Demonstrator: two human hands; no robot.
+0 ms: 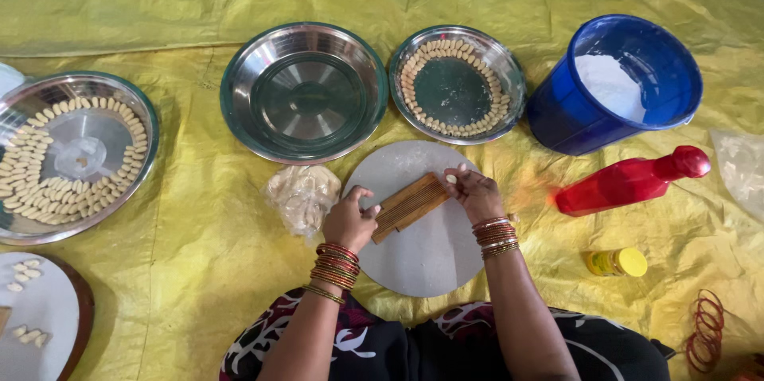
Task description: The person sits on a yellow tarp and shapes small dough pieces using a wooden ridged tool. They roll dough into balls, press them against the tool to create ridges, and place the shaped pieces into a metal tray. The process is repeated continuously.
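Ribbed board: a small wooden comb-like board (410,205) lies slantwise on the round grey slab (422,258), near its upper edge; its grooves run across its width.
Dough piece: a small pale bit (451,179) sits at the upper right corner of the board, under the fingertips.
Right hand: the right hand (476,194) pinches or presses the piece with its fingertips; fingers bent, not clenched.
Left hand: the left hand (348,220) grips the board's lower left end, steadying it.
Step in hand: judged, one piece is being shaped on the ribs; the next move calls for a light, even press so the piece curls without smearing.
Dough supply: a lump in a clear bag (303,196) lies just left of the slab.
Shaped pieces: rings of them line the right steel plate (509,71) and the far-left plate (147,122); the middle plate (239,71) holds none.
Periphery: blue bucket of white powder (557,114); red bottle (629,180); yellow sheet (191,270) beneath all.
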